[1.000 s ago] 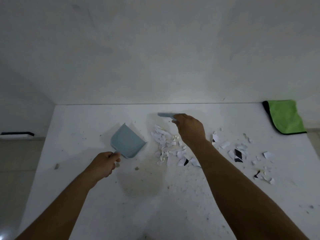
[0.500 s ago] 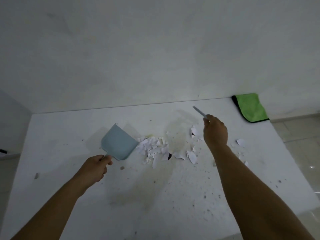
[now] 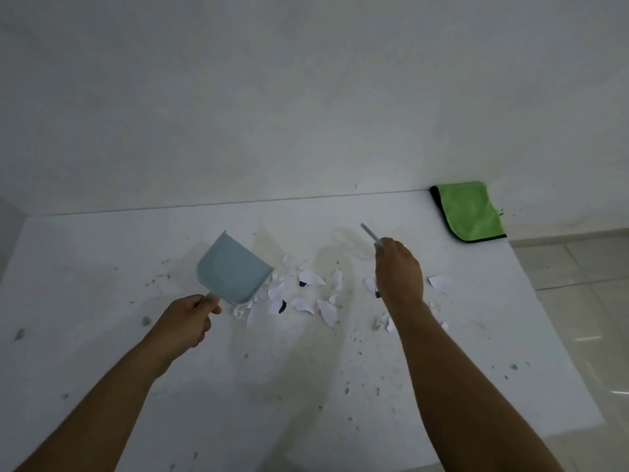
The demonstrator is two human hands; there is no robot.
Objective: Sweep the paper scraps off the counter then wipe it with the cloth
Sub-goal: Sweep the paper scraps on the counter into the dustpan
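Sweeping is in hand: left hand grips the dustpan, right hand's fingers curl round the brush, and the scraps right of the dustpan need pushing in.

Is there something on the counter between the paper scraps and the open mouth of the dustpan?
Nothing visible blocks them. The paper scraps lie on bare counter right at the dustpan mouth, some touching its edge. The right hand holds the brush handle beyond them.
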